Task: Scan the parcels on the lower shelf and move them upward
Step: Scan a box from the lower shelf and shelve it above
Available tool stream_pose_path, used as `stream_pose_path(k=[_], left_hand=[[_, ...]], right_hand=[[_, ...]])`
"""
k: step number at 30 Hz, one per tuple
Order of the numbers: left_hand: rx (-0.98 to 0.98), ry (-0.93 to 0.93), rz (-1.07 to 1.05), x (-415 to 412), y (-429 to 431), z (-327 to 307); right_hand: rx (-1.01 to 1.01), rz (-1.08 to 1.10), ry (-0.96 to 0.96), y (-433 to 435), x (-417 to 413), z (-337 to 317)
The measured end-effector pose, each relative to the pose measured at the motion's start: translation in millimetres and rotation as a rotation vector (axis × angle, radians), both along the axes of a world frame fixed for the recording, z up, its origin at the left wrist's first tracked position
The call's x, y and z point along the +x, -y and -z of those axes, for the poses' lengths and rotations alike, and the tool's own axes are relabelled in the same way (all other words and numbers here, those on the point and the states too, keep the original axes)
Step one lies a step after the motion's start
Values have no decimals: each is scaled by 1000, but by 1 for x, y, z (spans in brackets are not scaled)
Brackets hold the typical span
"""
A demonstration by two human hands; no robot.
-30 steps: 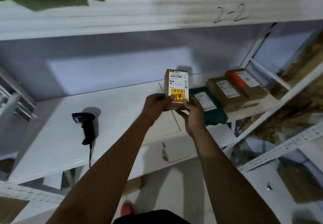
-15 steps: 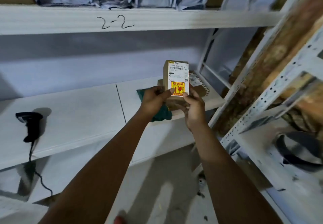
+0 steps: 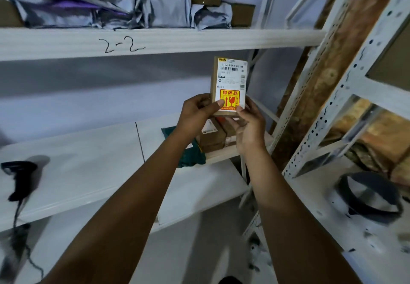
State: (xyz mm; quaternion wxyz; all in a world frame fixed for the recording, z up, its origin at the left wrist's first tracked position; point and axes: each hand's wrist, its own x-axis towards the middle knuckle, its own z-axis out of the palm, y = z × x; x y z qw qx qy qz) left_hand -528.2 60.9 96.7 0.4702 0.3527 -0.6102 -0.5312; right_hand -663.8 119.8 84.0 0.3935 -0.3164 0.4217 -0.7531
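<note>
Head view, left hand (image 3: 196, 113) and right hand (image 3: 249, 128) pinch upright parcel (image 3: 228, 77), boxes (image 3: 210, 141) half-hidden behind, probable scanner (image 3: 20, 177) left

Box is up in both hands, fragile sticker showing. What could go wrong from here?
1. The left hand and right hand pinch only the lower end of the small box; it could tip or slip, and its sticker marks it fragile.
2. The upper shelf is crowded with grey bags; pushing the box in might dislodge one.

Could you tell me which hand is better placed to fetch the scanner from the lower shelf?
The left hand: the scanner lies far out on its side, and the right hand could probably hold the box alone.
</note>
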Motion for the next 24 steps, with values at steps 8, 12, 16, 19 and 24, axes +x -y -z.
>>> stream_pose_path(k=[8,12,16,19,24], left_hand=[[-151,-74,-82,-43,18,-50],[-226,-97,-150,-83,24,-69],[-343,-1,-256,-123,38,-94],[-469,112,-376,-138,47,-115],[-651,319,-574,-147,69,-160]], right_hand=[[-129,-58,14,38,-43,-50],[-156,-104,-11,56,-87,-66],[-224,-147,-21,80,-128,-95],[-257,-211,-17,98,-140,-115],[-272,-191,-13,131,-144,-149]])
